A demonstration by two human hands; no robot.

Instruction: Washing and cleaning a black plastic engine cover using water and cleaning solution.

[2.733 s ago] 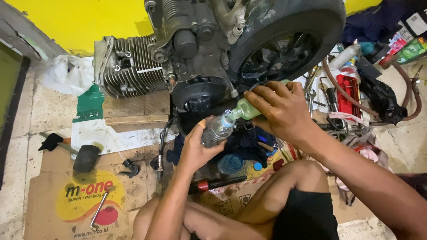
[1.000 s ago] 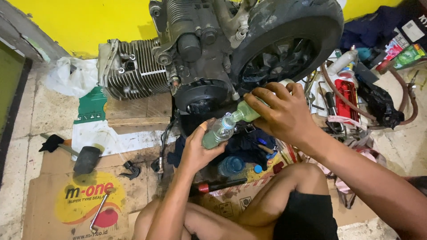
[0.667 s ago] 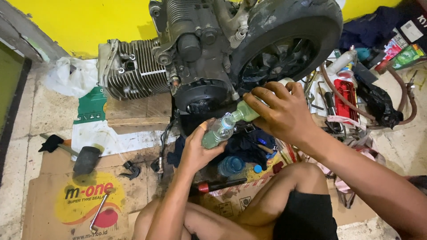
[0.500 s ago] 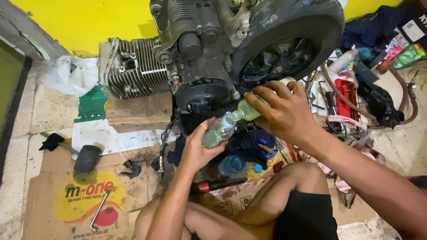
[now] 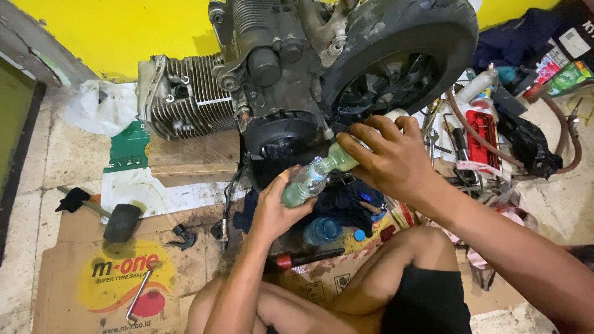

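My left hand (image 5: 277, 207) grips a small clear plastic bottle (image 5: 304, 184) of greenish liquid from below, its mouth pointing up and right. My right hand (image 5: 383, 158) holds a second clear bottle (image 5: 342, 158) of greenish liquid, tilted so its mouth meets the first bottle's. Both bottles hang in front of the black round cover (image 5: 281, 133) of a scooter engine (image 5: 260, 68). The engine's finned cylinder (image 5: 185, 96) juts left and the rear tyre (image 5: 402, 55) sits right. Most of the second bottle is hidden under my fingers.
The engine rests on a wooden block (image 5: 195, 158). A rubber mallet (image 5: 117, 219) and a bent metal tool (image 5: 139, 297) lie on cardboard at left. A blue-capped bottle (image 5: 322, 230) and dark rag (image 5: 346, 204) sit below my hands. Wrenches, a red tool tray (image 5: 482, 133) and hoses crowd the right.
The two bottles stay mouth to mouth throughout; my hands have barely shifted. The view has drifted slightly.
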